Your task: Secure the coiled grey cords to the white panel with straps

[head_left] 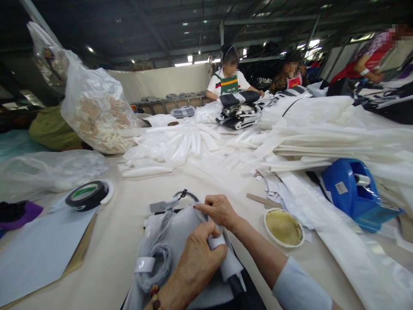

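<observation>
A dark bag-like item lies in front of me under a light grey wrapping sheet point(180, 226). On its left side is a coiled, clear-wrapped strap point(156, 269), bound with white tape, and a grey tag point(162, 206) sits near the top by a dark ring. My left hand point(198, 254), with a beaded bracelet at the wrist, is closed on a white folded wrapping strip point(230, 258) along the item's right side. My right hand point(221, 210) lies just beyond it, thumb and fingers pinching the upper end of the wrapping.
Black tape point(84, 196) rests on pale sheets point(41, 254) at left. To the right are a shallow dish point(284, 227), a blue tape dispenser point(346, 193) and piled white plastic sleeves point(322, 142). A stuffed clear bag point(100, 112) stands behind. Several co-workers sit or stand across the table.
</observation>
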Tool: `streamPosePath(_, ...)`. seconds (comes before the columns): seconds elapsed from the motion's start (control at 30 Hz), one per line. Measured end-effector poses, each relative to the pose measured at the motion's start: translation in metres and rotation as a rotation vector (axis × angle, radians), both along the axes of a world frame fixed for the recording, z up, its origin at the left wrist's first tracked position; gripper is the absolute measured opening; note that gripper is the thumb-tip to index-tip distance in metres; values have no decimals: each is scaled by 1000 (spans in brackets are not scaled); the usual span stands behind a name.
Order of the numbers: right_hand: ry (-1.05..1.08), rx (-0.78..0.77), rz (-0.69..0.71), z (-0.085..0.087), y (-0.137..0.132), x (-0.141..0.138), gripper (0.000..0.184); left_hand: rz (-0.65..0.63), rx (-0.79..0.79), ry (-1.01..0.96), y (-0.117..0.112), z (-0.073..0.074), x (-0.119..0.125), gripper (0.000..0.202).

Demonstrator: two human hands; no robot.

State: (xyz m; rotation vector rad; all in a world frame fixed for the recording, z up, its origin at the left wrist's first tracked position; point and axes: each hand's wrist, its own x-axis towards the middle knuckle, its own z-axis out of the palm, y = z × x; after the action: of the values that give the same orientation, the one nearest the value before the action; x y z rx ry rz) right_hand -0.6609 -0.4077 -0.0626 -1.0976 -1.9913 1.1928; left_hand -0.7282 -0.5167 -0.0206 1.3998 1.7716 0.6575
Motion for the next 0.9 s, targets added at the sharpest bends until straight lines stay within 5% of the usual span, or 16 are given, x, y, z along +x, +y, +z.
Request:
streamPosePath(0.43, 15, 39, -130, -9, 4, 4, 38, -86, -49, 126, -5, 11, 6, 10)
streamPosePath(0.9, -6, 86, -198, -20, 16, -9, 41, -114, -92, 159, -4, 7, -2, 12)
